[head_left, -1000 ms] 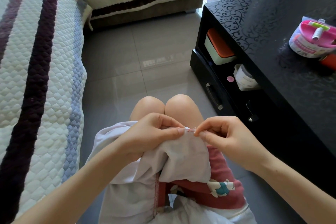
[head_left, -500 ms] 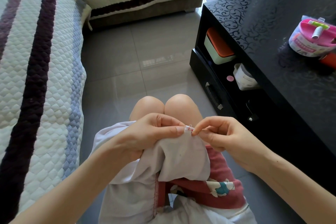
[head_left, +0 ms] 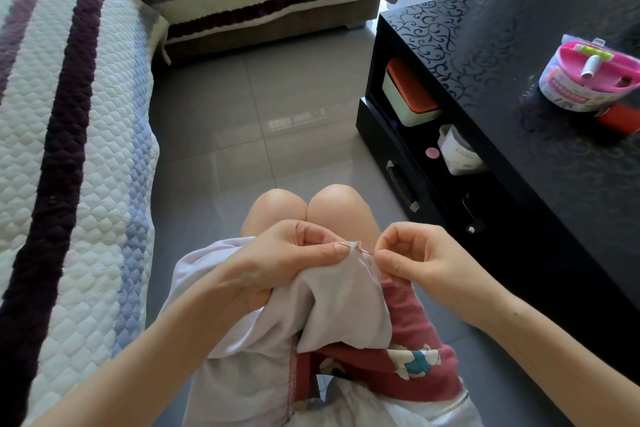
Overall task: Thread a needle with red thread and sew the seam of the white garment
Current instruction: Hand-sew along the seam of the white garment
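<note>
Needle (head_left: 356, 247) is sitting through the folded top edge of the white garment (head_left: 343, 305), with its tip poking out toward the left thumb. A short reddish line at its right end is probably the red thread (head_left: 367, 252).
Garment is lying over the lap, bunched just short of the knees, not on the desk (head_left: 502, 55).
Left grip (head_left: 277, 263) is pinching the fabric edge between thumb and forefinger, with the other fingers curling under the cloth.
Right grip (head_left: 422, 260) is closing fingertip to thumb on the needle's back end.

Reading this as mid-stitch: threading is looking done and seam sewing is under way.
Next move is calling for the right grip to push the needle through, retake it at the tip, then pull the thread snug without puckering. The left is needing to hold the fold flat.

Count: one needle, one garment, two hands.
Near the desk's right edge, well apart from the work, are sitting:
- one pink sewing kit (head_left: 588, 80)
- one white spool (head_left: 588, 66) lying on top of it
- one red item (head_left: 620, 118) just beside it, cut off by the frame

The shelf under the desk is holding one orange-lidded box (head_left: 408, 97) and one white tub (head_left: 457, 152).
</note>
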